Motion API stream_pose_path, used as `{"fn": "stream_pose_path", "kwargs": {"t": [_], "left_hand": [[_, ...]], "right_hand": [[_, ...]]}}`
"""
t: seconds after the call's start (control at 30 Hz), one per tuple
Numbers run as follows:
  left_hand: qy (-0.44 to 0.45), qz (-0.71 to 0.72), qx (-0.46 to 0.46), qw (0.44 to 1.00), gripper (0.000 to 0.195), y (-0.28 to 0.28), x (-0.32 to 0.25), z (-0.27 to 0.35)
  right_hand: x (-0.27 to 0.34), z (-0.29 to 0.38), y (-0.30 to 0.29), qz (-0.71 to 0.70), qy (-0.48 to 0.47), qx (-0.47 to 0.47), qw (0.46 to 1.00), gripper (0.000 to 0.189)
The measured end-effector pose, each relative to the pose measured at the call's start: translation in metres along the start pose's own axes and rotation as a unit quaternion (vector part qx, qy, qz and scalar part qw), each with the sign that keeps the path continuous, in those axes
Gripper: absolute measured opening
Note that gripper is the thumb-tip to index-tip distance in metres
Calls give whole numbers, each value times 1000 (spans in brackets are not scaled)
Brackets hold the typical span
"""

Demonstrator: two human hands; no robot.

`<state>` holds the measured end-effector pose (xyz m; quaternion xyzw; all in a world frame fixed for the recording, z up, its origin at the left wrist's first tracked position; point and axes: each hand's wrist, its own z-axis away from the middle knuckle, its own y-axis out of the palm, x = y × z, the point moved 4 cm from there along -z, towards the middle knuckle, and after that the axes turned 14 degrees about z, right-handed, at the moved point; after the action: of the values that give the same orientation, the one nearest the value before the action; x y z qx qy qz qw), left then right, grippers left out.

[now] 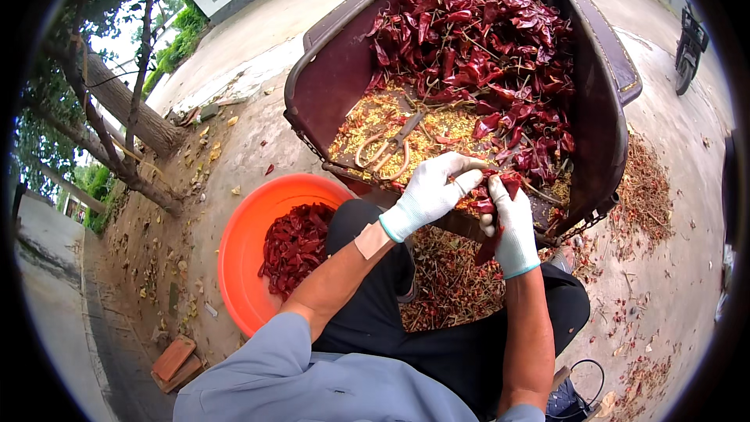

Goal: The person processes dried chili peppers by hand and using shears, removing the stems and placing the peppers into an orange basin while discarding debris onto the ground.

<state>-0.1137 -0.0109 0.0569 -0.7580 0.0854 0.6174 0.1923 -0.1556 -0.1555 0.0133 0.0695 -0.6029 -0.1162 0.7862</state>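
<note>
Both hands wear white knit gloves and meet at the near edge of a maroon cart bed (597, 105). My left hand (436, 184) pinches dried red chili pieces (483, 205) between thumb and fingers. Close beside it, my right hand (511, 211) grips a dried red chili pod (511, 183); a long red piece hangs below its palm. A large heap of dried red chilies (480, 41) fills the back of the bed. Scissors with looped handles (394, 146) lie on scattered yellow seeds (451, 126), left of the hands. An orange plastic basin (240, 246) holds chili pieces (299, 246).
Chili stems and scraps (454, 287) cover the ground between the knees, with another pile (641, 187) right of the cart. Chains (586, 227) hang at the bed's front corners. Bricks (176, 360) lie lower left, tree trunks (132, 102) stand left, and a parked two-wheeler (691, 47) is far right.
</note>
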Motion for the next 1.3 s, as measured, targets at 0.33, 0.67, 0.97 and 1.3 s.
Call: {"fn": "stream_pose_path", "kwargs": {"t": [0.33,0.67,0.97,1.3], "left_hand": [[198,-206,-23,958,79,24,-6,31],[160,-208,-53,963,36,9,13,35],[72,-25,-141,987,20,-27,14,63],[106,-206,-307,923,26,-173,0,189]], "right_hand": [[-30,-10,12,-308,138,214,917,27],[-46,-3,29,-249,165,85,950,34],[-37,39,52,-45,218,174,959,68],[-39,61,56,-173,110,208,957,54]]}}
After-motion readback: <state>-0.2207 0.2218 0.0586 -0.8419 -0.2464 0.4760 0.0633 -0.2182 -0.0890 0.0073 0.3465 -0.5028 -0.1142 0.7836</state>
